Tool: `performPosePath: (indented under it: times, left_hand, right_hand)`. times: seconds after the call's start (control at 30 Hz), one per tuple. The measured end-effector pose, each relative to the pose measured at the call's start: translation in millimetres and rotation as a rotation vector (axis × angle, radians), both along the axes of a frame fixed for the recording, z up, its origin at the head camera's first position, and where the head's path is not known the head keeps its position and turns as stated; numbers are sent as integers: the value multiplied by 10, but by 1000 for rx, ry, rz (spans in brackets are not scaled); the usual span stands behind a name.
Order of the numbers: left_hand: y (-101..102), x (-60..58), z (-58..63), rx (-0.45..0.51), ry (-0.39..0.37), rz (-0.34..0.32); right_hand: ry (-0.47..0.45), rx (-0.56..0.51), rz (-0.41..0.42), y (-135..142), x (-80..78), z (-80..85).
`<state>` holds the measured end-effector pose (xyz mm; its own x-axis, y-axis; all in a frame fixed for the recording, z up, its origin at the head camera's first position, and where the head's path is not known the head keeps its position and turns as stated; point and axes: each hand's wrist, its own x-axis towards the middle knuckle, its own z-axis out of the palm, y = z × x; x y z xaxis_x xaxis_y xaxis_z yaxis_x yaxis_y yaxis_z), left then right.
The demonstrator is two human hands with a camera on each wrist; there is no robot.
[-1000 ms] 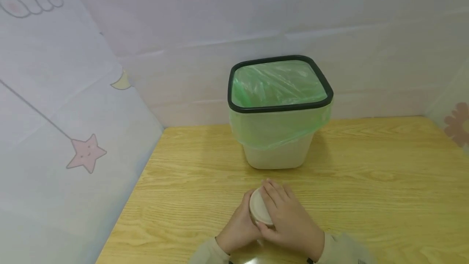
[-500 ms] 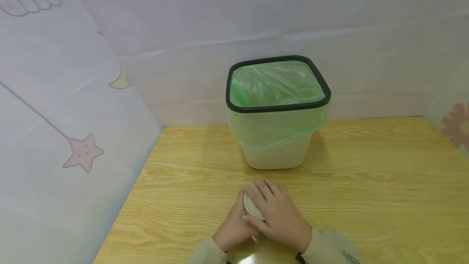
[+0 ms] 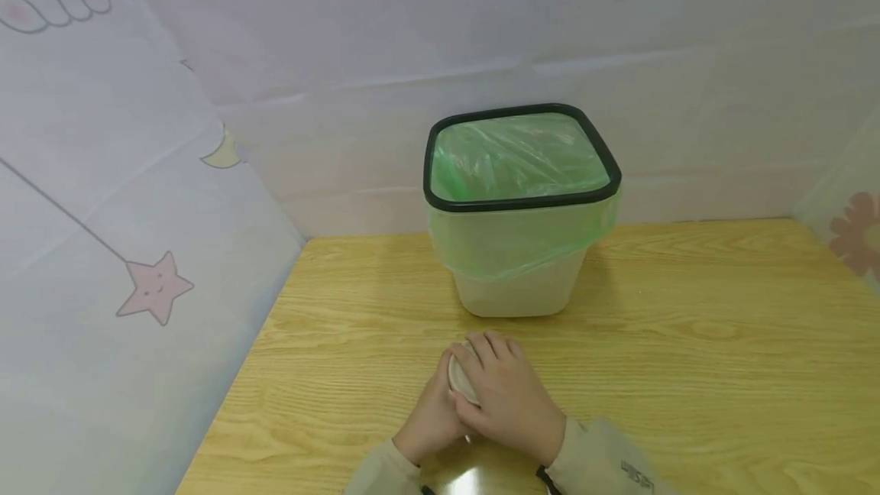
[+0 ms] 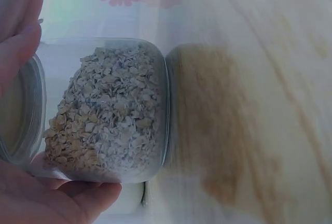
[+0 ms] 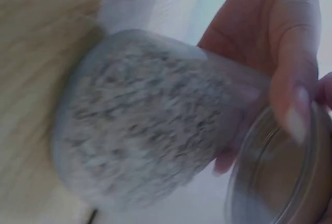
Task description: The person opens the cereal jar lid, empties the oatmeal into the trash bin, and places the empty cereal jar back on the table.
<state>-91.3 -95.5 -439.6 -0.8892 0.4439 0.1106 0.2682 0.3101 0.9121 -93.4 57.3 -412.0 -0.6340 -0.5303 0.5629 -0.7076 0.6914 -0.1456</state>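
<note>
A clear jar [image 4: 111, 110] part full of oat flakes stands on the table near its front edge. In the head view my left hand [image 3: 429, 418] curls round the jar from the left. My right hand [image 3: 509, 396] grips the pale round lid [image 3: 459, 382] from above, fingers spread over its top and thumb on the near edge. In the left wrist view the lid shows a clear rim around a beige inside, at the jar's mouth. The jar looks blurred in the right wrist view, with a thumb overlapping the lid's rim. From above, both hands hide most of the jar.
Behind the hands stands a white waste bin [image 3: 519, 296] with a black rim and a green plastic liner [image 3: 509, 243]. The wood-grain table [image 3: 687, 373] reaches a pale printed backdrop [image 3: 344, 136] at the back, which also rises along the left side.
Both hands have shifted a little to the left together with the lid. My right hand's fingers have spread further over the lid, covering more of it. The bin stays put.
</note>
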Motion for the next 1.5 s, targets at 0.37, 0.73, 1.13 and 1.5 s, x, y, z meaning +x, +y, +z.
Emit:
performPosePath:
  times: [0.37, 0.73, 1.13, 1.5]
  left_hand:
    - [-33, -42, 23, -99, 72, -24]
    - [-80, -95, -11, -85, 65, -72]
    - [-39, -148, -41, -57, 60, -134]
    - [-36, -87, 7, -140, 87, -76]
  right_hand:
    - [41, -18, -43, -57, -26, -34]
    - [106, -120, 68, -26, -90, -71]
    - [49, 4, 195, 103, -151, -26]
    - [-72, 41, -38, -40, 77, 131]
